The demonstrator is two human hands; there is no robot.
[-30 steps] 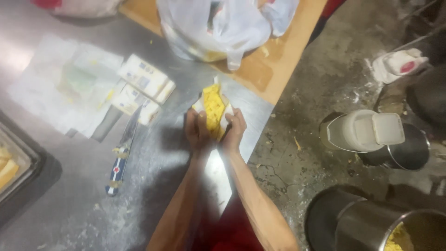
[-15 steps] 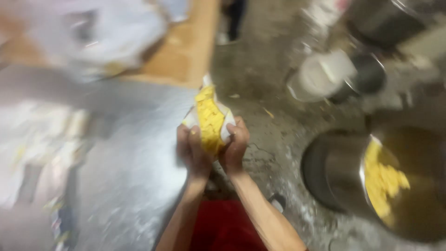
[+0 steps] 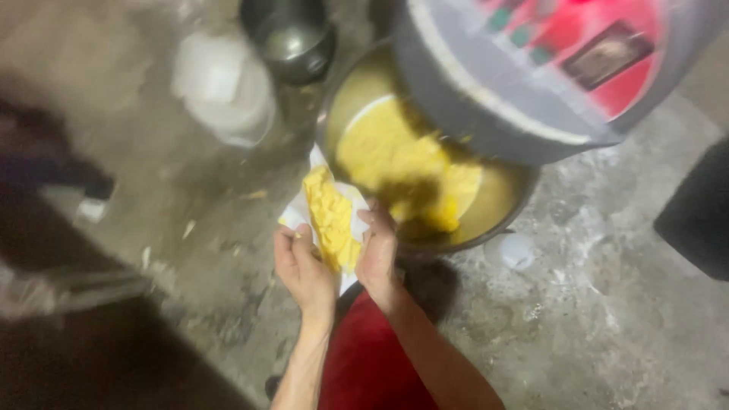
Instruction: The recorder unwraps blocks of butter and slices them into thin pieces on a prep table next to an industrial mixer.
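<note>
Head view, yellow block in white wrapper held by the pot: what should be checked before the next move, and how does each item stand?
1. Both hands on wrapper: left hand and right hand cup it from either side: ok.
2. Yellow block exposed, white wrapper peeled back: ok.
3. Block over the metal pot: only at its rim: not ok.
4. Pot already holds yellow mass, with room left: ok.
5. Grip firmness: blurred: cannot tell.
</note>
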